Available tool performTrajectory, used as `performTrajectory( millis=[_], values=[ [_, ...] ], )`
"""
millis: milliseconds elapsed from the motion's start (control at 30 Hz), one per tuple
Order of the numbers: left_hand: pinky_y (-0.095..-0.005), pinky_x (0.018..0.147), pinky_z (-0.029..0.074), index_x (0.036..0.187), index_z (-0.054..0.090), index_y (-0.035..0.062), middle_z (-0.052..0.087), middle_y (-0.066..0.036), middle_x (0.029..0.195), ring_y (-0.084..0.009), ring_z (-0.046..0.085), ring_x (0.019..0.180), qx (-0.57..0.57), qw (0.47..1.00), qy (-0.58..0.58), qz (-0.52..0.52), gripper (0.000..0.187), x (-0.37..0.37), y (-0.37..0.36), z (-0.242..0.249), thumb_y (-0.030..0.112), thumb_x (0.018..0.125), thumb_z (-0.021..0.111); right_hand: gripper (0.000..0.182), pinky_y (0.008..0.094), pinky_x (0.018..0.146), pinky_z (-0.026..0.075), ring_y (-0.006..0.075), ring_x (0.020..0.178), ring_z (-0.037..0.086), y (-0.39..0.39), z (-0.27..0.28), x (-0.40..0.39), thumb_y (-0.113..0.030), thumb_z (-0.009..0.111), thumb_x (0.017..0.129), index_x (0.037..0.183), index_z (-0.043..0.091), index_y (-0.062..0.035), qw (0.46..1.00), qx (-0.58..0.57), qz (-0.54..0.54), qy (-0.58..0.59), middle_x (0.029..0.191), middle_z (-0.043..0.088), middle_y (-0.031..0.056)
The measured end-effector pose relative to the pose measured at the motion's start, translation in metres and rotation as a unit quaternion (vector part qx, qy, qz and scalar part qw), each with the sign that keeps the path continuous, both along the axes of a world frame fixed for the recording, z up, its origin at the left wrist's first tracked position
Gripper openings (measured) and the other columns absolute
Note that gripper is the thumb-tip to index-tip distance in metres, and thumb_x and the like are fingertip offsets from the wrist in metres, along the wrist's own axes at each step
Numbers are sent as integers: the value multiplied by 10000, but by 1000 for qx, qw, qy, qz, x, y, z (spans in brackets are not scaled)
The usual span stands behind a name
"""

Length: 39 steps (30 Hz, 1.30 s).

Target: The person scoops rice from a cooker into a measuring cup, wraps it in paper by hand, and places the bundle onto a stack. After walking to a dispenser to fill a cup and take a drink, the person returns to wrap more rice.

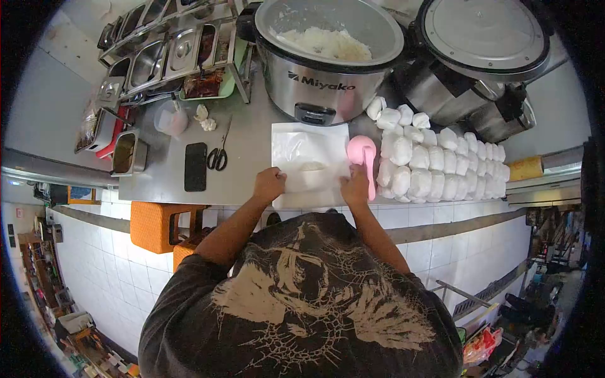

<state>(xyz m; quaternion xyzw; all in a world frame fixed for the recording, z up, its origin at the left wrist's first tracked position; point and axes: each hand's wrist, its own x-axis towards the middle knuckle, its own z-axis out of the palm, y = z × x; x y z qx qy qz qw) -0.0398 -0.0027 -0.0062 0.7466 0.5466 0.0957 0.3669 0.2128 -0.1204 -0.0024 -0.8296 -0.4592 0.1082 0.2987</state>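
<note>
Grey worktop under white paper, tiled floor

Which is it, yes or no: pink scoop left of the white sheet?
No, the pink scoop is right of the white sheet, beside the right hand.

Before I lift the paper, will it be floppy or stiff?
The paper will probably be floppy, since it lies thin and flat with soft wrinkles. It may sag mid-sheet, where a small pale mound sits. Its sheen hints that it could be slippery.
</note>
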Motion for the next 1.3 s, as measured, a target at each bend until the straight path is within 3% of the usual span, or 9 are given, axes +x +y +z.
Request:
performTrajectory(
  millis=[100,267,400,500,667,767,967,1167,1300],
  values=[
    [-478,777,532,866,687,44,696,-201,855,-377,682,837,73,997,23,-33,200,1,12,-3,242,865,658,366,472,1031,429,425,1204,547,-8,1,-9,-109,638,878,1213,587,28,990,25,81,-114,1245,595,251],
    [-464,856,528,1011,676,56,665,-185,968,-378,644,965,121,990,20,-76,196,18,63,-2,190,869,654,488,513,1124,357,393,1335,462,-14,13,-36,-160,572,917,1374,502,-5,918,32,388,-76,1448,464,234],
    [-529,971,453,1119,640,61,559,-189,1248,-364,518,1215,239,954,94,-155,272,51,94,8,209,891,648,580,496,1137,336,377,1373,420,-18,11,-48,-170,624,902,1431,453,-3,921,-29,342,-186,1508,409,205],
    [-602,1004,389,1186,629,84,453,-161,1364,-343,420,1319,149,953,217,-150,309,74,109,9,204,901,639,609,493,1144,331,373,1379,413,-20,28,-48,-204,632,906,1448,442,-3,929,-39,337,-148,1515,410,191],
    [-580,941,412,1098,643,121,582,-112,1179,-320,551,1168,188,943,160,-221,203,58,105,31,207,915,626,575,488,1120,374,389,1329,460,-3,23,-25,-178,667,874,1391,493,6,961,48,273,-7,1405,515,216],
    [-499,919,440,1000,651,111,641,-72,1037,-291,604,1047,183,955,15,-234,135,37,87,54,145,872,678,501,470,1138,350,410,1289,475,19,-17,19,-122,649,873,1337,525,19,989,-8,136,-53,1350,545,235],
    [-426,883,463,888,656,115,644,-38,938,-257,613,957,280,908,-98,-295,86,11,43,77,89,816,694,475,499,1152,317,372,1229,521,54,95,-9,-164,640,876,1331,567,-50,917,122,318,-208,1272,592,180],
    [-445,946,432,918,678,128,644,-22,977,-250,593,1031,312,901,-12,-302,111,-14,25,70,103,813,649,377,478,1174,312,311,1215,565,56,95,-13,-119,538,896,1252,640,-55,841,-194,445,-237,1180,634,144],
    [-508,1094,345,1128,660,81,628,-74,1157,-281,513,1230,299,903,88,-294,338,1,-9,90,76,792,622,388,440,1163,349,313,1276,540,18,15,-16,-104,527,901,1264,628,-14,894,18,423,-148,1279,613,155]
  ],
)
